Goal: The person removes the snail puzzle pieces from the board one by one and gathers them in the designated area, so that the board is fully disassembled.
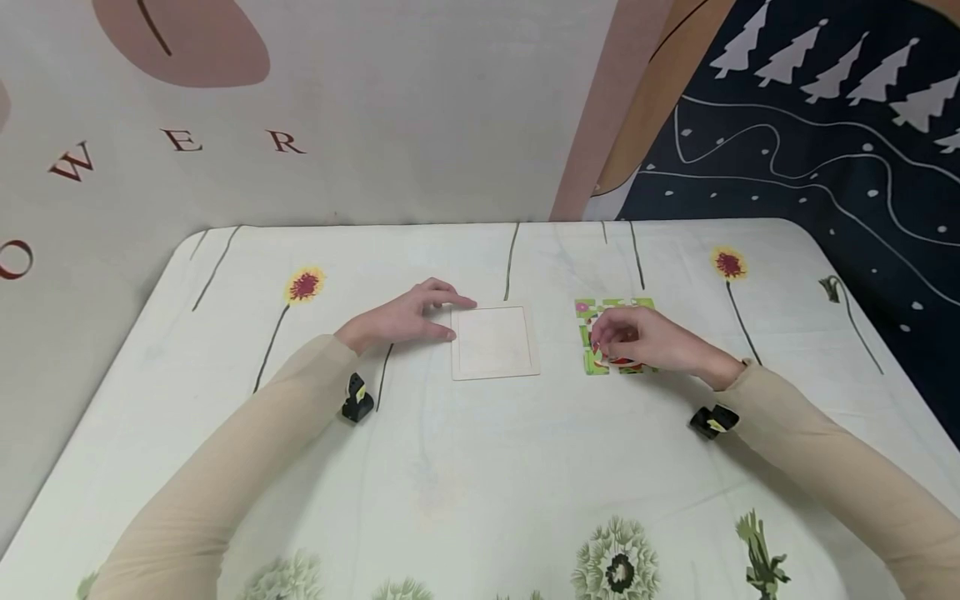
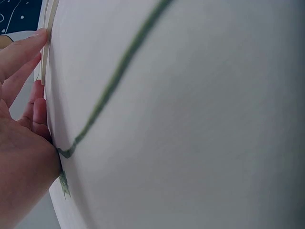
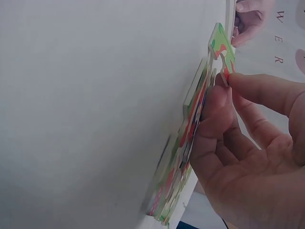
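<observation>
A shallow square puzzle board with a raised border and a blank recess lies flat on the table. My left hand rests at its left side, thumb and fingers spread along the border. In the left wrist view the fingertips touch the board's edge. To the right, my right hand is over a patch of jigsaw pieces, green with red. The right wrist view shows its thumb and index finger pinching one green-and-red jigsaw piece, tilted up above the others.
A white tablecloth printed with flowers and stems covers the table. Behind it hangs a pale wall cloth with letters, and a dark cloth with white trees is at the right. Each wrist wears a small black camera.
</observation>
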Motion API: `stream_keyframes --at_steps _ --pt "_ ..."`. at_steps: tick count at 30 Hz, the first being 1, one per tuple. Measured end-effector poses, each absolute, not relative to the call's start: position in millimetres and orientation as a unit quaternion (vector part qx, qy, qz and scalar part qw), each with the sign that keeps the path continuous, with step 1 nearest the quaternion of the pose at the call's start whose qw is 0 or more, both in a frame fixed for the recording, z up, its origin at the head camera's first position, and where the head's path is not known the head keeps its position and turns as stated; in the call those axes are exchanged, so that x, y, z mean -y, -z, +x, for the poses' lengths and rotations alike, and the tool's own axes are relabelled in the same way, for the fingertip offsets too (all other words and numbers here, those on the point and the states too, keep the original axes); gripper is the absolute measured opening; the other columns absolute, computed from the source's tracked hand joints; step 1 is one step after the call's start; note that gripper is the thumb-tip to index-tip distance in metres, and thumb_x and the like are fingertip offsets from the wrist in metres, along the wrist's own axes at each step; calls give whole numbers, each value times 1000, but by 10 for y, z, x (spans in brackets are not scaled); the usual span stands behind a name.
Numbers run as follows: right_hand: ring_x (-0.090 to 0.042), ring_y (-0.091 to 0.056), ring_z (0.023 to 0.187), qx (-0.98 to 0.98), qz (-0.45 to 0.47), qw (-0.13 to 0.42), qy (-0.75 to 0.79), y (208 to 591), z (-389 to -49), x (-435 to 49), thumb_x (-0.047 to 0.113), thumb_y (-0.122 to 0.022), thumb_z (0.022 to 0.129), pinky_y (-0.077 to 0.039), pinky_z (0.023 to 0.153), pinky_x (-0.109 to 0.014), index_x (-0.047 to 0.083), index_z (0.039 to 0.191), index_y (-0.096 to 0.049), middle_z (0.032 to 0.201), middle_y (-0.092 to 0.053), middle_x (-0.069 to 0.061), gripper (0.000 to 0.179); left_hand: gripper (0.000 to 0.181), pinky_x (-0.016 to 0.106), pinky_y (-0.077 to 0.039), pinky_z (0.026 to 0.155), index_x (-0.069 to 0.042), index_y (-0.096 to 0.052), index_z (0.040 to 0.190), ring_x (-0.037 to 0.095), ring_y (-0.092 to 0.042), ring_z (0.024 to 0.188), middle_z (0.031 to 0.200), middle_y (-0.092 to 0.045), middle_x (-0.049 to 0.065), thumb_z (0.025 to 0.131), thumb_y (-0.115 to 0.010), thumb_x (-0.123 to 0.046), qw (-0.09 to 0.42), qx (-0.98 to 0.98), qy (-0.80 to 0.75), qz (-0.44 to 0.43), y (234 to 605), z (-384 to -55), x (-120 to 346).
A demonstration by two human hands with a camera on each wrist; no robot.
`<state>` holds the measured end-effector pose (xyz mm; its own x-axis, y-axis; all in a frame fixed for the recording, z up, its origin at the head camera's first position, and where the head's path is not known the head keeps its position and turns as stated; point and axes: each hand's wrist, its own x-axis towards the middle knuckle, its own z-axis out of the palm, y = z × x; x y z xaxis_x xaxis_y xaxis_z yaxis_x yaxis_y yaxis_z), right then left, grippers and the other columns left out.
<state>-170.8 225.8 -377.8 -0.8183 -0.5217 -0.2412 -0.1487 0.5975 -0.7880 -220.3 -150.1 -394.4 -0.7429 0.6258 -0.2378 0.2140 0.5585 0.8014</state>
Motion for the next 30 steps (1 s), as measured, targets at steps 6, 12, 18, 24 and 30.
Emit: stream_keyframes --at_steps 6,12,18,24,30 --pt "-11 -56 74 -870 -194 221 395 3777 -1699 -2255 1 -61 94 -45 63 -24 3 105 -66 94 -68 -11 12 53 52 -28 112 -13 -57 141 32 -33 136 145 -38 14 90 -69 -9 258 -845 -396 248 3940 -2202 1497" --pt "-10 -52 70 -876 -199 211 385 3772 -1691 -2256 -1 -60 93 -43 60 -23 3 104 -67 93 -68 -10 15 52 53 -28 112 -12 -57 141 32 -33 136 145 -38 15 90 -69 -10 258 -846 -394 251 3936 -2200 1491" --pt "-11 -50 67 -891 -182 209 360 3748 -1703 -2274 2 -62 93 -42 55 -25 6 106 -69 95 -68 -9 15 53 51 -28 112 -12 -57 141 32 -34 135 145 -38 15 90 -69 -9 256 -846 -394 251 3943 -2211 1503" --pt "-13 -50 71 -894 -191 192 356 3726 -1698 -2326 5 -64 94 -42 58 -24 5 106 -70 94 -66 -9 13 52 52 -30 111 -10 -57 140 33 -35 135 143 -40 17 90 -69 -8 243 -854 -381 258 3932 -2184 1520" --pt "-11 -48 69 -890 -198 194 361 3766 -1683 -2332 4 -65 93 -40 59 -23 6 108 -72 96 -67 -9 17 50 51 -34 107 -8 -60 137 35 -39 132 141 -44 19 88 -69 -5 212 -868 -362 266 3912 -2134 1512"
